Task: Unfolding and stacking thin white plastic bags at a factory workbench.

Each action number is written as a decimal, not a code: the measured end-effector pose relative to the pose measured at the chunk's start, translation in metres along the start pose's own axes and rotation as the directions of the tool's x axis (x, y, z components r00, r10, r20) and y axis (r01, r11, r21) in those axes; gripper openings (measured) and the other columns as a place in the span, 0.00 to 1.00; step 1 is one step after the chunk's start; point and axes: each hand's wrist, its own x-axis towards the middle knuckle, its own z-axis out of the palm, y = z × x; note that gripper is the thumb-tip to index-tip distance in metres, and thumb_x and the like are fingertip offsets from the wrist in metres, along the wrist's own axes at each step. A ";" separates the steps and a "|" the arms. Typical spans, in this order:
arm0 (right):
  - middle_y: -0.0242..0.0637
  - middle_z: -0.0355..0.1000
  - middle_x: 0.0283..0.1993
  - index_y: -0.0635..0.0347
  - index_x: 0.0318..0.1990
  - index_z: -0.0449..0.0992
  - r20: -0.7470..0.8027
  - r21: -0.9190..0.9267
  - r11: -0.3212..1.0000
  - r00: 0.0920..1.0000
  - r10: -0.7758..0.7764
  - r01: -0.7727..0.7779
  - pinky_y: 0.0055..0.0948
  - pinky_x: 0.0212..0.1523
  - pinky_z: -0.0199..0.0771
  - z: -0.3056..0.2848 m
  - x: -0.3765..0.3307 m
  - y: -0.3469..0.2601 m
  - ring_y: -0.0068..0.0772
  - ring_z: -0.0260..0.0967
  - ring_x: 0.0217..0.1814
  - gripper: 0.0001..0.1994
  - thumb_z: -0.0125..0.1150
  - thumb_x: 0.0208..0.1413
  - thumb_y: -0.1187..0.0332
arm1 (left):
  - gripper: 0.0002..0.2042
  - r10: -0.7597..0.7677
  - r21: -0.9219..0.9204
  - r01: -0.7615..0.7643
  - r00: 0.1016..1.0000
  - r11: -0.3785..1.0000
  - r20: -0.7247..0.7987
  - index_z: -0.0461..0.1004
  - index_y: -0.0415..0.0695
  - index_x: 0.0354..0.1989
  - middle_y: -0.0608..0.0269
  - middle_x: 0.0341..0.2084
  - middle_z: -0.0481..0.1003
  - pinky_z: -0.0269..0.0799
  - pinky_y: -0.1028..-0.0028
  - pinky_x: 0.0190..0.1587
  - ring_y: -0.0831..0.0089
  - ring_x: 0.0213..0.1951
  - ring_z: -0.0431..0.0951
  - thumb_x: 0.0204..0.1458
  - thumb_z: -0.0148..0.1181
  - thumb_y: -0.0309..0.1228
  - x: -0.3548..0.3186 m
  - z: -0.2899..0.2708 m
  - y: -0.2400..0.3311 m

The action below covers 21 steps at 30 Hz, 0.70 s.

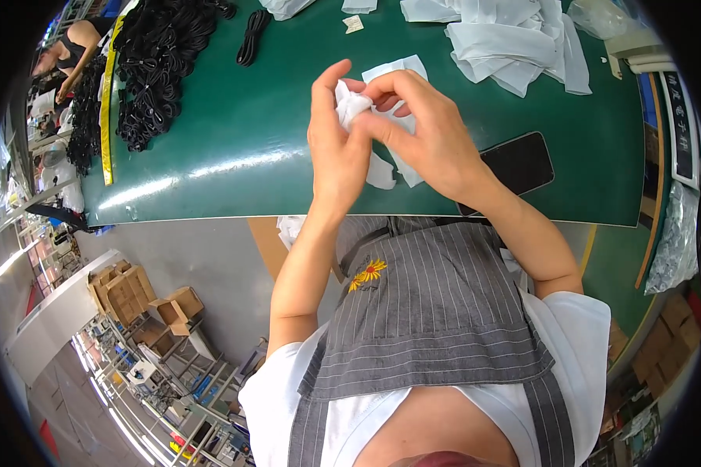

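So your left hand (336, 148) and right hand (428, 132) both pinch a white pouch (353, 105) over the counter (234, 140); cables (160, 62) at 10 o'clock look untouched.

A dark phone (516, 165) lay on the green bench (226, 132); black cable bundles (157, 62) were piled far left of it, white bags (514, 39) just beyond it.

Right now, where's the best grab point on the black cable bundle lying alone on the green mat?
Probably the black cable bundle at mid-length, pinched across its narrow width from above. It lies flat as a long thin coil on the green mat, apart from the big black cable pile, with bare mat on both long sides.
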 end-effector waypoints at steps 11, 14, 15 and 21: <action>0.36 0.71 0.33 0.64 0.35 0.64 0.082 0.628 0.727 0.953 0.292 -0.277 0.25 0.41 0.75 -0.025 0.003 0.023 0.23 0.71 0.36 0.05 0.51 0.58 0.72 | 0.29 -0.409 0.204 0.354 0.806 0.912 0.428 0.61 0.38 0.58 0.60 0.41 0.71 0.65 0.75 0.46 0.76 0.42 0.70 0.47 0.64 0.33 -0.046 -0.025 0.009; 0.37 0.71 0.32 0.63 0.34 0.63 0.161 0.621 0.725 0.954 0.253 -0.297 0.26 0.40 0.75 -0.026 0.001 0.017 0.23 0.72 0.35 0.05 0.51 0.58 0.73 | 0.25 -0.204 0.137 0.163 0.895 0.977 0.395 0.64 0.37 0.56 0.57 0.39 0.74 0.68 0.73 0.45 0.71 0.43 0.73 0.50 0.61 0.33 -0.039 -0.046 0.015; 0.36 0.71 0.32 0.63 0.34 0.63 0.203 0.619 0.723 0.952 0.228 -0.306 0.25 0.39 0.75 -0.026 0.001 0.016 0.23 0.72 0.35 0.05 0.51 0.58 0.73 | 0.25 -0.204 0.136 0.163 0.896 0.977 0.394 0.64 0.37 0.56 0.57 0.39 0.74 0.68 0.73 0.45 0.71 0.43 0.73 0.50 0.61 0.33 -0.030 -0.044 0.018; 0.34 0.69 0.30 0.63 0.33 0.62 0.202 0.467 0.819 0.942 0.268 -0.333 0.23 0.37 0.74 -0.023 -0.003 0.010 0.22 0.71 0.33 0.05 0.52 0.57 0.73 | 0.09 -0.213 -0.299 0.243 0.968 0.923 0.130 0.75 0.38 0.37 0.69 0.28 0.74 0.65 0.80 0.39 0.83 0.34 0.70 0.56 0.55 0.31 0.001 -0.021 0.015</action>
